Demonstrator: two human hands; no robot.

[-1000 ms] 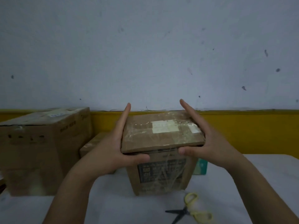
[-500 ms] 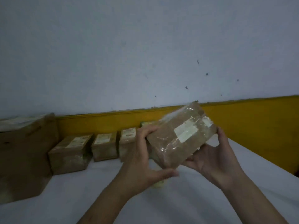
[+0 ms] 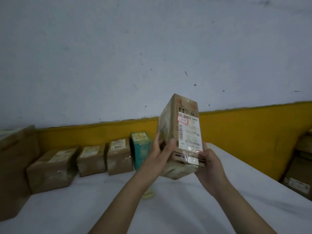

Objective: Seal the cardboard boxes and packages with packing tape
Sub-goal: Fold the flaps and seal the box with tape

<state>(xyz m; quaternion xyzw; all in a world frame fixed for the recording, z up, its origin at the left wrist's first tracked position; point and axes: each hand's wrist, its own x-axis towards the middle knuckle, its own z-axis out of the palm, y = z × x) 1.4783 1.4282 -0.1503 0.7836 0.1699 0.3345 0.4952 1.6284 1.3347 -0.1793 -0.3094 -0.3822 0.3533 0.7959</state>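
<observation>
A brown cardboard box, wrapped in clear tape and bearing a white shipping label, is held upright in the air above the white table. My left hand grips its lower left side, thumb on the front face. From the lower right, my right hand grips its bottom corner. Part of a yellowish tape roll shows on the table beneath my left forearm.
Along the yellow wall band stand three taped brown boxes and a teal box. A large carton fills the left edge. More cartons sit off the table's right side.
I lifted the box off the carton it sat on, carried it right and turned it upright, label towards me. The view swung right; the scissors left the frame.
</observation>
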